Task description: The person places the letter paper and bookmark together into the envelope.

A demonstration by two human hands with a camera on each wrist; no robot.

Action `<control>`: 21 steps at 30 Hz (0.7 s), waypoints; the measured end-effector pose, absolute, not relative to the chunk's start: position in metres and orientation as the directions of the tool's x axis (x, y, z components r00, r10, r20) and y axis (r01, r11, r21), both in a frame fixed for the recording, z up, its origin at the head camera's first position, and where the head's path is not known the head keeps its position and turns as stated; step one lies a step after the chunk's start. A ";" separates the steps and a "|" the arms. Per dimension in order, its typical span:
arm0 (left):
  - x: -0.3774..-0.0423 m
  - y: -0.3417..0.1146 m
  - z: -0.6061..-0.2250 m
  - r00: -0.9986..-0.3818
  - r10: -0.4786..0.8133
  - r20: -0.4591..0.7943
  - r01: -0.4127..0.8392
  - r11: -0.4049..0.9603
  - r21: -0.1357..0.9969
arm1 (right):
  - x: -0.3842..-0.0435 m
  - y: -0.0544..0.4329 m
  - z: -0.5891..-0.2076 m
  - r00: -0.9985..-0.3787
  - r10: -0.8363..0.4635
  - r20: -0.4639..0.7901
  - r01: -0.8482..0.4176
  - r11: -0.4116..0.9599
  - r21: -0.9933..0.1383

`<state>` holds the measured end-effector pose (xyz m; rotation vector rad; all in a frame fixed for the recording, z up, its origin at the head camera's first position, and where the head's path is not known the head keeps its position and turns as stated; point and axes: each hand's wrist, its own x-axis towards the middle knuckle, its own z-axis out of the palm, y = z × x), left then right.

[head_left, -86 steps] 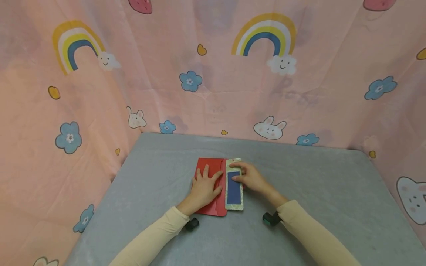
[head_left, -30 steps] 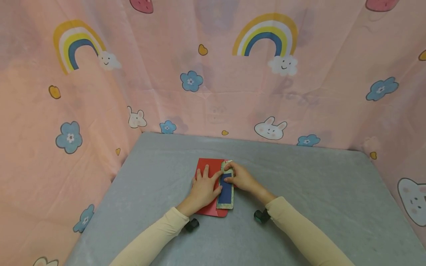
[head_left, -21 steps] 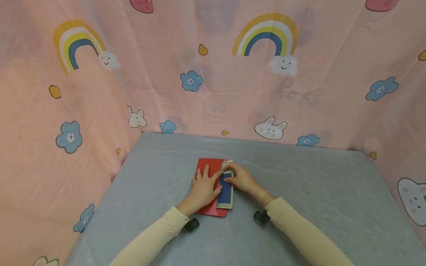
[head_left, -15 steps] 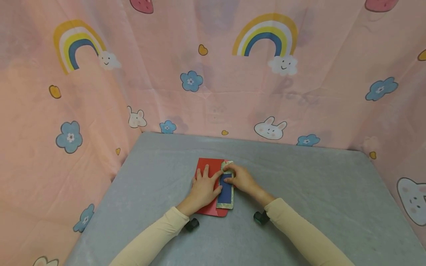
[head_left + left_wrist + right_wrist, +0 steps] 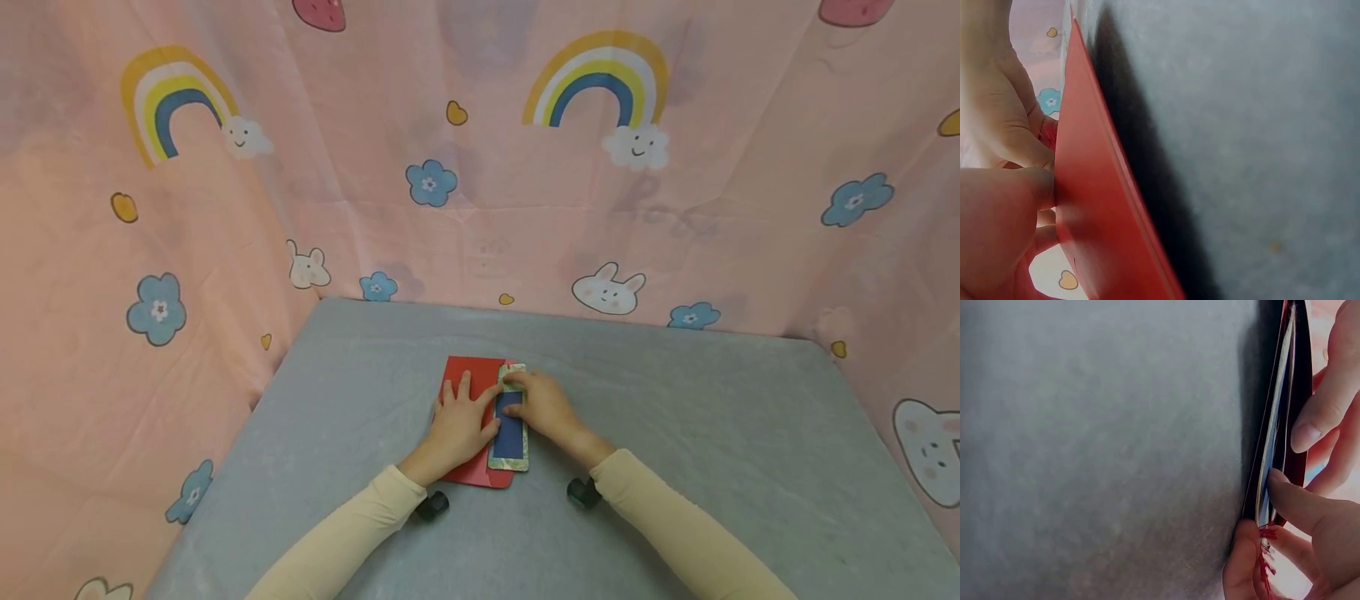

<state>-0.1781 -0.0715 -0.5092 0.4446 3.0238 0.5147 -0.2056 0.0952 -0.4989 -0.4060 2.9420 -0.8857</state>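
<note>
A red envelope (image 5: 483,368) lies on the table in the head view, its right part open. Across it my left hand (image 5: 456,429) rests flat with fingers spread, covering much of its middle. My right hand (image 5: 551,408) pinches a bookmark (image 5: 510,442), pale green-edged with a dark blue panel, near its upper end. The bookmark's left edge reaches under the left fingertips and overlaps the envelope's right side. In the right wrist view, the thumb presses the blue face and a red tassel (image 5: 1265,559) hangs by the fingers. The left wrist view has the envelope (image 5: 1100,187) edge-on, slightly raised.
A grey cloth covers the table (image 5: 675,417). Behind and beside it hangs a pink curtain (image 5: 495,233) printed with rainbows, flowers and rabbits. Dark wrist cameras show under the left sleeve (image 5: 432,506) and right sleeve (image 5: 583,493).
Over about three seconds, my right hand has moved the bookmark leftward against the envelope. In the last half second the right wrist shifted slightly left. My left hand has stayed put.
</note>
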 end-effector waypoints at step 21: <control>-0.175 -0.071 -0.501 -0.958 0.286 0.011 0.273 0.901 0.338 | -0.207 0.112 -0.498 -0.973 -0.229 -0.041 -0.111 0.613 -0.782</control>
